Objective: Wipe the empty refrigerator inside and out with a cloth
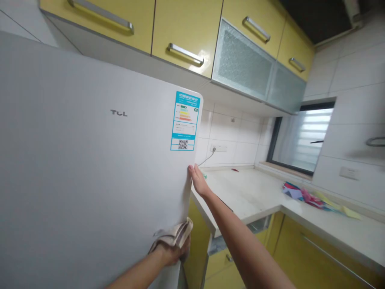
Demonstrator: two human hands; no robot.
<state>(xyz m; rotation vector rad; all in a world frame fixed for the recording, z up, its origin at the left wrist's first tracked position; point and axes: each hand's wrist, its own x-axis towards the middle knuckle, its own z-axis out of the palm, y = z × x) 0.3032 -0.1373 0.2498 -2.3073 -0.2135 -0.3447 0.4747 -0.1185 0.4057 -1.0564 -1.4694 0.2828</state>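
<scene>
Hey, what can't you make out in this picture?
Head view: how the left hand grips, mostly covered by the cloth.
Head view: the white appliance's left side and bottom, cut off by the picture's edges.
Head view: the energy label's fine print, too small.
Head view: the cord's far end, hidden behind the right hand or appliance.

- The fridge (105, 172) is big, smooth and pale gray, with TCL in dark letters. It stands up tall on the left, and its top corner is round.
- Its sticker (184, 121) is blue and white (with rainbow-like bars) near that corner.
- The cloth (177, 235) is brownish with pale stripes, bunched up, low by the fridge's right edge.
</scene>
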